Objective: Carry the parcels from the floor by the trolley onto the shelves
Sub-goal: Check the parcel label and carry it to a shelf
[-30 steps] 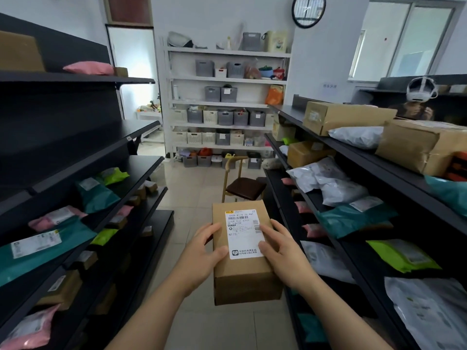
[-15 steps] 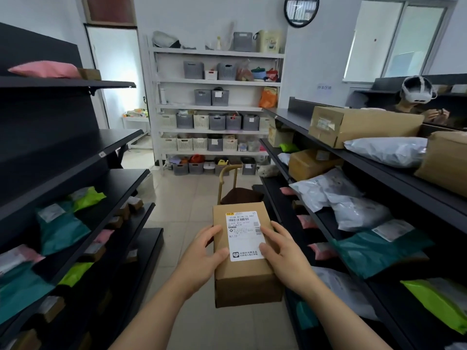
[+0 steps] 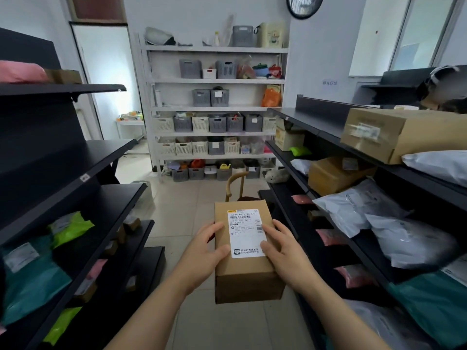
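Both hands grip one cardboard box (image 3: 246, 271) in the aisle between two runs of black shelving: the left hand (image 3: 204, 251) is clasped on its left side with the thumb lying over the top edge, and the right hand (image 3: 283, 251) is clasped on its right side, fingertips (image 3: 265, 227) resting on the white shipping label (image 3: 243, 232) stuck to the top face. The box is held off the tiled floor (image 3: 182, 205), near the camera and roughly central, long axis pointing away toward the far wall. To the left, the left shelves (image 3: 83, 210) carry green, teal and pink mailers and a few small brown packages. To the right, the right shelves (image 3: 328, 127) hold a large brown carton (image 3: 394, 132) on the top level, with grey and white poly bags (image 3: 353, 205), pink packets and a teal mailer on the levels below. Just beyond the box stands a wooden chair (image 3: 236, 185), partly hidden by it. At the far end a white rack (image 3: 214, 107) is filled with grey and cream baskets.
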The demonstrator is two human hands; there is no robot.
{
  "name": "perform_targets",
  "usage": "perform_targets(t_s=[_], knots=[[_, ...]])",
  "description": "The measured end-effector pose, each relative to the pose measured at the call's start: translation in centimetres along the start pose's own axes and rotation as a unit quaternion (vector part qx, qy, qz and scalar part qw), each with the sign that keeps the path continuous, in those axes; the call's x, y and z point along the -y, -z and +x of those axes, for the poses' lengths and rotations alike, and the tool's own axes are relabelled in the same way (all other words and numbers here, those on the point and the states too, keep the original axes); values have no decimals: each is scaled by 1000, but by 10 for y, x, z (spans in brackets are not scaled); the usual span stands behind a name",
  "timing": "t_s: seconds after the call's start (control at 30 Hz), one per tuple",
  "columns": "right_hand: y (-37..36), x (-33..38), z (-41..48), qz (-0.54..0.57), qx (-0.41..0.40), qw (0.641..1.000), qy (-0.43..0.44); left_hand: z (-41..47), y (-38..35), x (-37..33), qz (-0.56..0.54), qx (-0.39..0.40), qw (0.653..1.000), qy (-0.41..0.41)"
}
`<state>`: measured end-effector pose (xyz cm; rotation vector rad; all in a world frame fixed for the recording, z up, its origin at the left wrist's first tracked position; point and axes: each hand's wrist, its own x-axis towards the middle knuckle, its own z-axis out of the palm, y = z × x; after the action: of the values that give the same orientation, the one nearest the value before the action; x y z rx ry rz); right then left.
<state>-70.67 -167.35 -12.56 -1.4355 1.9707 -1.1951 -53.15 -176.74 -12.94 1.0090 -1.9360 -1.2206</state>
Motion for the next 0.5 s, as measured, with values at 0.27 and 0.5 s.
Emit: perform_targets(t_s=[0.27,0.5], knots=[[-1,-24,93,-19,2,1000,-9,95,-6,18,0,6,1000,8],[17,-50,202,-11,5,1000,3,205,-21,22,6,-7,1000,6]])
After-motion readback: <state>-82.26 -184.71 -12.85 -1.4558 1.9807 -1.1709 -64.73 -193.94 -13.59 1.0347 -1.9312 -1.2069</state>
